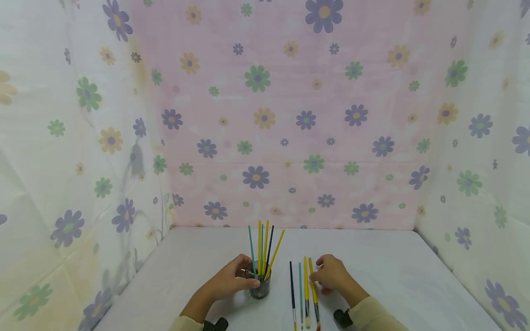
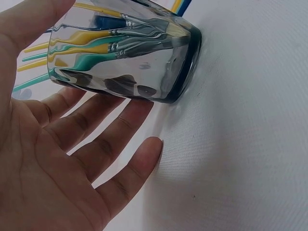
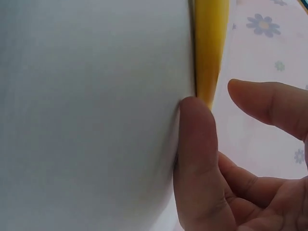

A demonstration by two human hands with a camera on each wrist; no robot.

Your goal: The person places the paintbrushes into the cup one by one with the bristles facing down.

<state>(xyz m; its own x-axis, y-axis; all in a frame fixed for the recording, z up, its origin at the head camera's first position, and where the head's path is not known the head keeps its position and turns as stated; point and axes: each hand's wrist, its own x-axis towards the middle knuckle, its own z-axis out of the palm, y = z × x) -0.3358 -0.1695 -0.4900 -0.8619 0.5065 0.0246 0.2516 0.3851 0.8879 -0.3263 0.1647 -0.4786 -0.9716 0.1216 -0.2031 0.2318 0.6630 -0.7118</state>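
Tumbler [image 1: 261, 292]: clear glass, gripped by left hand [image 1: 232, 278]; probably fragile.
Paintbrush [image 1: 313, 292]: yellow-handled, at tumbler's three o'clock; likely light, stiff, best pinched mid-handle.
Right hand [image 1: 332, 275]: fingertips held parted beside paintbrush.

left sleeve [image 1: 186, 323] at 7 o'clock, right sleeve [image 1: 374, 315] at 5 o'clock: both plain pale yellow-beige, reaching the wrists. black, rounded wrist-worn piece on each side: left piece [image 1: 216, 324] at 3 o'clock of its sleeve, right piece [image 1: 342, 318] at 9 o'clock of its sleeve, fine details too small to tell. left hand [image 1: 227, 278], right hand [image 1: 332, 275] bare.
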